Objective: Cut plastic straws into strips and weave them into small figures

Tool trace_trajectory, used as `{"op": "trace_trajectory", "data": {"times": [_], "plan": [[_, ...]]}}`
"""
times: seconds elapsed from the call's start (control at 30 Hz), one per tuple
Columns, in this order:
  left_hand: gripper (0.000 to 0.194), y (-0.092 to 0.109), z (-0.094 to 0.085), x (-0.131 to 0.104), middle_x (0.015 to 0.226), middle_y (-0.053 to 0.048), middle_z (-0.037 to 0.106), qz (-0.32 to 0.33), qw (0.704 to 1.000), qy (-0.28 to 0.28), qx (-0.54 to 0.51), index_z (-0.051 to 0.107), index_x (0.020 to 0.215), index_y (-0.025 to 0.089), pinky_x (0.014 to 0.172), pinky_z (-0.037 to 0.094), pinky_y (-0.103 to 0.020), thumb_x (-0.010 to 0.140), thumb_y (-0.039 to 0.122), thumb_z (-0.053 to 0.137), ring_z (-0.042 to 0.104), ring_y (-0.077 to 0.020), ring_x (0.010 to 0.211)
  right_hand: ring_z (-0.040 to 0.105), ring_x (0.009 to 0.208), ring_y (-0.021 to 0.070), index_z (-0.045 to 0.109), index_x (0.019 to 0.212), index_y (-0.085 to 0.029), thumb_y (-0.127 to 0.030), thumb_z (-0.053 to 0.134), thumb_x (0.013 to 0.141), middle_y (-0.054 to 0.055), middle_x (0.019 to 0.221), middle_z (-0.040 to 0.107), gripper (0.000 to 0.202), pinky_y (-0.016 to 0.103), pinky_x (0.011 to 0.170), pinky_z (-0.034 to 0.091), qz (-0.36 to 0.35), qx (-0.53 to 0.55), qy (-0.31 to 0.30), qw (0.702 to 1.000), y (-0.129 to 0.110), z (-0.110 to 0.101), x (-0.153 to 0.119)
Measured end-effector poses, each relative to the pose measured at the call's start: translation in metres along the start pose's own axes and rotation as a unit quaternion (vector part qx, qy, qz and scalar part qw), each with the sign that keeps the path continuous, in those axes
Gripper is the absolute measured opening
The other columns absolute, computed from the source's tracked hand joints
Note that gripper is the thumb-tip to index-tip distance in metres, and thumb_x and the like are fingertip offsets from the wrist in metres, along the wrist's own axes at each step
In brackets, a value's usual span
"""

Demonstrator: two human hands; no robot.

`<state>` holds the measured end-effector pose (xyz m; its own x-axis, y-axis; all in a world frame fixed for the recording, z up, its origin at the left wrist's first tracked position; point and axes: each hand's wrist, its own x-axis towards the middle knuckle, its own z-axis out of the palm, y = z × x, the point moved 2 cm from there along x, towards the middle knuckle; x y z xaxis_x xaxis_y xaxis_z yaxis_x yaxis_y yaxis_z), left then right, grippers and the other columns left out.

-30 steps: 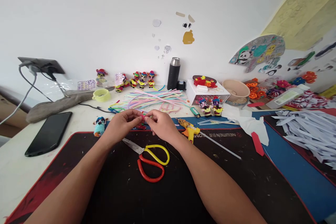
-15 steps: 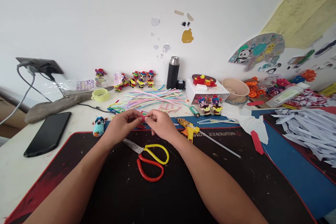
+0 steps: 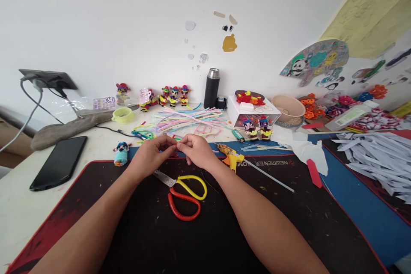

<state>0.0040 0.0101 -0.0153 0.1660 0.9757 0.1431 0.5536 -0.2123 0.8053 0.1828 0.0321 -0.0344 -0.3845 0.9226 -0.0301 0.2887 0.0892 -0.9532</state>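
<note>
I am keeping the left hand (image 3: 153,154) and the right hand (image 3: 198,152) fingertip to fingertip, thumb and forefinger of each pinching together; whatever is sitting between the tips is hidden, so I cannot tell what they are gripping. Just below them a small red fuzzy piece (image 3: 175,154) is showing, mostly covered, and I cannot tell whether they are touching it. Nearer to me, scissors (image 3: 170,181) with one yellow and one red handle are lying partly open on the black mouse mat (image 3: 218,231), their blade tips disappearing behind the left hand. Beside the right wrist I am seeing a yellow hot glue gun (image 3: 233,158), a translucent glue stick (image 3: 269,177) protruding from its back. A small figurine in a light blue wrap (image 3: 121,154) is standing near the left wrist, and a black smartphone (image 3: 59,162) is lying farther left. Beyond the fingers, pastel pipe cleaners (image 3: 189,120) are lying heaped, with a black vacuum flask (image 3: 212,92) standing behind them.
</note>
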Motion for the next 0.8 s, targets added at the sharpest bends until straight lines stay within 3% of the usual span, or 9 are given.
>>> {"op": "trace_trajectory", "data": {"times": [0.2, 0.4, 0.63, 0.8], "plan": [[0.043, 0.001, 0.001, 0.003, 0.086, -0.006, 0.081, -0.035, 0.994, 0.007, -0.107, 0.074, 0.095, 0.021, 0.076, 0.055, -0.034, 0.079, 0.06, 0.075, 0.073, -0.0257, 0.082, 0.051, 0.037, 0.0089, 0.059, 0.091, -0.019, -0.032, 0.063, 0.099, -0.01, 0.047, 0.053, 0.015, 0.019, 0.045, 0.035, 0.005, 0.051, 0.0, 0.999, -0.003, 0.001, 0.0], [0.05, 0.001, -0.005, 0.003, 0.082, -0.006, 0.08, -0.069, 0.982, 0.054, -0.167, 0.072, 0.093, 0.02, 0.075, 0.058, -0.036, 0.073, 0.066, 0.079, 0.073, -0.0259, 0.079, 0.051, 0.039, 0.0089, 0.062, 0.11, -0.018, -0.032, 0.061, 0.1, -0.01, 0.051, 0.056, 0.017, 0.019, 0.046, 0.038, 0.023, 0.116, -0.024, 0.993, -0.009, 0.003, -0.002], [0.049, 0.006, -0.005, 0.002, 0.085, -0.006, 0.079, -0.046, 0.987, 0.02, -0.155, 0.073, 0.095, 0.021, 0.076, 0.056, -0.036, 0.074, 0.065, 0.079, 0.072, -0.0254, 0.081, 0.053, 0.041, 0.0097, 0.065, 0.107, -0.017, -0.03, 0.059, 0.101, -0.009, 0.051, 0.056, 0.015, 0.021, 0.049, 0.039, -0.002, 0.025, 0.002, 1.0, -0.009, 0.001, -0.004], [0.041, 0.004, -0.003, 0.002, 0.084, -0.005, 0.078, -0.016, 0.993, 0.029, -0.111, 0.073, 0.092, 0.021, 0.076, 0.054, -0.035, 0.078, 0.059, 0.075, 0.071, -0.024, 0.08, 0.055, 0.044, 0.0108, 0.069, 0.107, -0.021, -0.034, 0.06, 0.102, -0.007, 0.054, 0.058, 0.017, 0.022, 0.051, 0.037, -0.016, -0.084, 0.012, 0.996, -0.013, 0.002, -0.008]]}}
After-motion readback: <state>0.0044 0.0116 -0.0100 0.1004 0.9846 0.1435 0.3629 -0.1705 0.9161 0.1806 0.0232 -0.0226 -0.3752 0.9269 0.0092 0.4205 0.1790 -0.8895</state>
